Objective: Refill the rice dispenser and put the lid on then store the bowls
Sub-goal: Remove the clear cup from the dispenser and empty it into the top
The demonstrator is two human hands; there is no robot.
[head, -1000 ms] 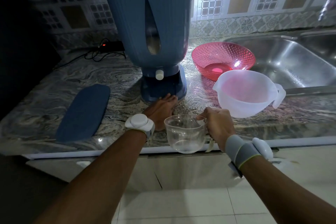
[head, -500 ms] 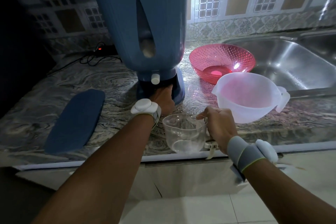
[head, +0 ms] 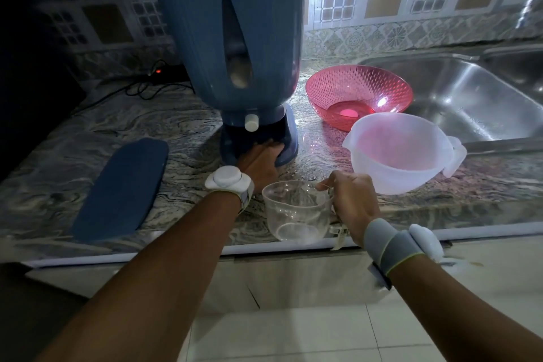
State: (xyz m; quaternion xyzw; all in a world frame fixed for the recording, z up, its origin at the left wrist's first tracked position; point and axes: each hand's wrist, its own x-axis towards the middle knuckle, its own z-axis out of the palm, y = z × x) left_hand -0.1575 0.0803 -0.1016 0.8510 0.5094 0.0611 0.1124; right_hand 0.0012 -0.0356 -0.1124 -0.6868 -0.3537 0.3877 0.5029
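The left hand [head: 261, 160] is reached into the recess at the foot of the rice dispenser [head: 235, 38], its fingertips hidden under the base, so whether anything is gripped there cannot be told. The right hand [head: 351, 204] is curled round the handle side of a clear measuring cup [head: 296, 214], which is held at the near edge of the marble counter [head: 58, 161]. The tall blue dispenser is stood at the far middle of the counter, with a white knob [head: 251, 122] on its neck and a narrow window up its front. Its dark blue lid [head: 123, 188] is laid flat on the counter to the left, well apart from the base. To the right, a white bowl [head: 402, 153] with a spout is set just in front of a pink bowl [head: 358, 97]. A steel sink [head: 476, 97] is seen at far right.
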